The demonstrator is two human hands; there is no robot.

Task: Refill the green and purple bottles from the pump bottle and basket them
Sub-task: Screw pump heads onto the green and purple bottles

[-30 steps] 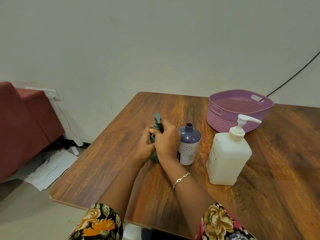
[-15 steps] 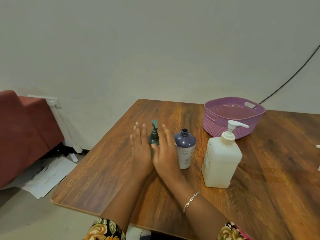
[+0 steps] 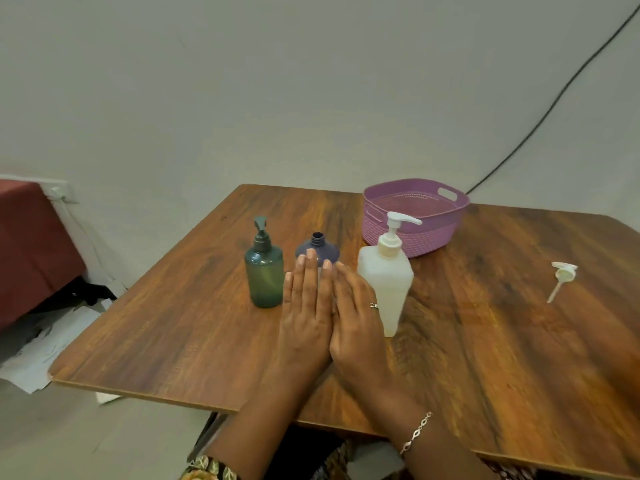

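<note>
- The green bottle [image 3: 265,278] stands capped on the left of the bench [image 3: 173,323]. It is smooth plastic, probably light and slippery, so grip it round the body.
- The left hand [image 3: 306,320] and right hand [image 3: 356,323] are flat with straight fingers, holding nothing, and partly hide the uncapped purple bottle [image 3: 323,250].
- The pump bottle [image 3: 388,285] stands just right of the hands, with the basket [image 3: 415,230] behind it and a loose white pump [image 3: 562,275] well apart.
</note>
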